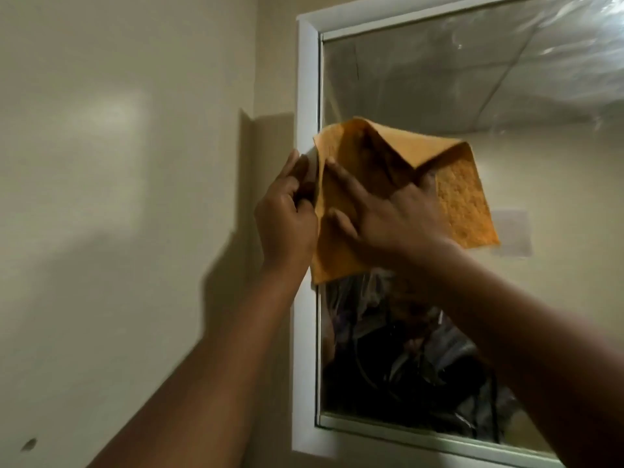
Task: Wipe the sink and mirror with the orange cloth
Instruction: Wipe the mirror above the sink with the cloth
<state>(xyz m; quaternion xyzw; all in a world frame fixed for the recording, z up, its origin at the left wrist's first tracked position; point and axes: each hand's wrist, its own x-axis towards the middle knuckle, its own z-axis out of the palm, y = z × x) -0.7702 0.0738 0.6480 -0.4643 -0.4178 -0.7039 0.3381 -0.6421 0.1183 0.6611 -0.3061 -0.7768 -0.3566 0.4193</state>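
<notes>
The orange cloth [456, 194] is held up against the left part of the mirror [472, 89], partly folded over at its top. My left hand [287, 214] grips the cloth's left edge by the mirror's white frame [307, 96], fingers curled. My right hand [388, 214] lies on the cloth's middle with fingers spread, its far fingers tucked under the folded flap. The sink is out of view.
A beige wall [118, 197] fills the left side, with a small dark mark [28, 444] low down. The mirror reflects a ceiling with plastic sheeting and dark clutter below. A pale patch [513, 231] shows on the reflected wall.
</notes>
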